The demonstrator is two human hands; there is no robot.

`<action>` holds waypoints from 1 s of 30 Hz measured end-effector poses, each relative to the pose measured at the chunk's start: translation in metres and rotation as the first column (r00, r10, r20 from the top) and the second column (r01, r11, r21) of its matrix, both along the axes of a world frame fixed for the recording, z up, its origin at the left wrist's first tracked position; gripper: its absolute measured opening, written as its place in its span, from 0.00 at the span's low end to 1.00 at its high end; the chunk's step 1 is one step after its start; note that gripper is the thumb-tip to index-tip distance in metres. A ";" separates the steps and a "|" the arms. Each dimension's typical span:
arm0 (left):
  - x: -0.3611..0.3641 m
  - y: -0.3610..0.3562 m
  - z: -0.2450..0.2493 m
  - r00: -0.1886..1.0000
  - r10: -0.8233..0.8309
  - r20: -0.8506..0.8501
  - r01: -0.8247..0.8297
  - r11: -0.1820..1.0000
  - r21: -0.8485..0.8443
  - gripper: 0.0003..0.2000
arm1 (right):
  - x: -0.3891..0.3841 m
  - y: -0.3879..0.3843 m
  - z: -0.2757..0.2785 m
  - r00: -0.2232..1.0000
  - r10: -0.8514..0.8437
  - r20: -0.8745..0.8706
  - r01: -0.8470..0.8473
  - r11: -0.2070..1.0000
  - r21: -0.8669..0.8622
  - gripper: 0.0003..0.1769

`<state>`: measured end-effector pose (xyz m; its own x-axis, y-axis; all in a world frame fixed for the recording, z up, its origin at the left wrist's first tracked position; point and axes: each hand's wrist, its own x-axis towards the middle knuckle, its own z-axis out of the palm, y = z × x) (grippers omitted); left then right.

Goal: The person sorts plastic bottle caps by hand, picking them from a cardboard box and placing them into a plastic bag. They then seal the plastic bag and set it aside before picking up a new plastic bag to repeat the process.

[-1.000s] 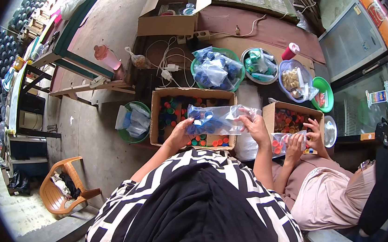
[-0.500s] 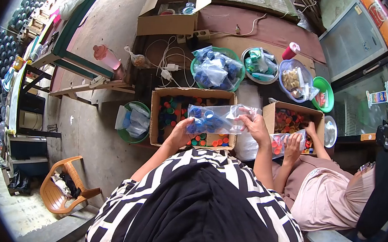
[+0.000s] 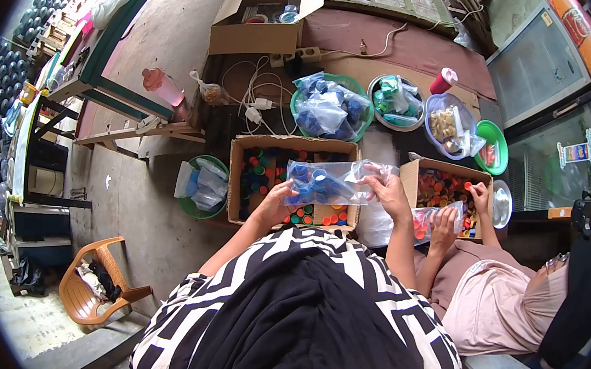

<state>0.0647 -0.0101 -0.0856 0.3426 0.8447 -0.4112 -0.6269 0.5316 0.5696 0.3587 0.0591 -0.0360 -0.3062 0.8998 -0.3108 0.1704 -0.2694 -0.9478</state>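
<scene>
A clear plastic bag with several blue caps inside is stretched between my hands, above a cardboard box of mixed coloured caps. My left hand grips the bag's left end, where the blue caps lie. At the bag's right end, my right hand pinches the plastic with fingers and thumb. Flat clear bags lie just below my right hand, beside the box.
At the right, a co-worker holds a bag of reddish caps and an orange cap over a second box. Behind are basins of bagged caps, white cables and an open carton. A green basket stands left.
The co-worker's far hand has risen from the second box with an orange cap in its fingers. My hands and the bag of blue caps have hardly moved.
</scene>
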 end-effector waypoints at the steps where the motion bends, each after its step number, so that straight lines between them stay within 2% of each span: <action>1: -0.001 0.000 -0.003 1.000 0.000 0.000 0.000 1.000 0.000 0.19 | 0.000 0.000 -0.001 1.000 0.000 -0.005 0.000 1.000 0.001 0.21; 4: 0.000 0.002 0.001 0.997 -0.022 0.076 0.019 0.999 0.050 0.20 | -0.001 0.001 0.000 1.000 0.002 0.000 -0.002 1.000 0.000 0.20; 12: 0.006 0.003 0.007 1.000 0.004 -0.007 -0.004 1.000 0.021 0.22 | 0.000 0.003 -0.004 1.000 0.021 -0.009 -0.021 1.000 -0.006 0.22; 28: 0.003 0.002 0.005 1.000 -0.003 0.029 0.002 1.000 0.017 0.22 | -0.003 0.003 0.003 0.999 0.039 -0.005 -0.039 0.999 0.009 0.20; 30: 0.003 0.001 0.005 1.000 -0.013 -0.009 0.013 1.000 0.011 0.24 | -0.004 0.002 0.004 0.999 0.041 -0.006 -0.041 0.999 0.008 0.20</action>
<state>0.0674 -0.0092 -0.0802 0.3498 0.8446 -0.4053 -0.6149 0.5334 0.5809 0.3551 0.0614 -0.0319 -0.3445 0.8891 -0.3013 0.1752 -0.2545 -0.9511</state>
